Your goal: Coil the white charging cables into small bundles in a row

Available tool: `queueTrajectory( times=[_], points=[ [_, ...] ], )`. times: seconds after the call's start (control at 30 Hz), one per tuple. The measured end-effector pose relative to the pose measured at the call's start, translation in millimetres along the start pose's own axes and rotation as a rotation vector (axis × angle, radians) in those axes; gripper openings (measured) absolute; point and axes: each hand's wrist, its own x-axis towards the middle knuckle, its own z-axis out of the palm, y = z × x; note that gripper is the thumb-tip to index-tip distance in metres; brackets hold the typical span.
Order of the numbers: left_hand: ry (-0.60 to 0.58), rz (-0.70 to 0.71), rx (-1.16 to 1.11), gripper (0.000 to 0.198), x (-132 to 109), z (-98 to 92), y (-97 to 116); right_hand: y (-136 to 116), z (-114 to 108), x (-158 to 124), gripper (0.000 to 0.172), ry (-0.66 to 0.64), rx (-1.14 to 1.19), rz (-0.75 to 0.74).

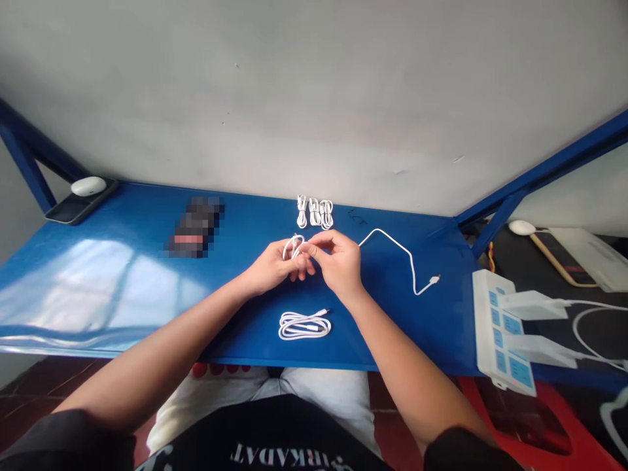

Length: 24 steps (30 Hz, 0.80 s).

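Both hands are up over the middle of a blue table (pixel 422 327), with the left hand (pixel 277 268) and right hand (pixel 338 258) nearly touching around a white charging cable (pixel 293 247). Left fingers (pixel 299 275) are curled in around a couple of small loops, and the right thumb and index look pinched tight on the same bunch, though which strand each finger has is hard to tell at this size. The cable's tail leaves the right hand, arcs off toward the right and ends in a plug (pixel 434 280) lying flat on the table. There's only a short stretch of blue up to three bundled white cables (pixel 314 212) by the far edge against the grey wall (pixel 314 98). A coiled white cable (pixel 304 325) sits just below the hands, near the front edge. Further left there's a pixelated object (pixel 195 227), and a phone (pixel 81 208) sits in the upper left corner. A white power strip (pixel 498 327) sits off the right end
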Motion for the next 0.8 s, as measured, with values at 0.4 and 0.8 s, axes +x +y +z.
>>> queueTrajectory(
  times=[0.4,0.8],
  points=[
    [0.469,0.128,0.013,0.046,3,-5.0,3,10,-12,3,0.012,-0.170,-0.493,-0.010],
    [0.766,0.244,0.005,0.043,8,-15.7,1,3,-6,-6,0.017,-0.534,-0.520,-0.163]
  ],
)
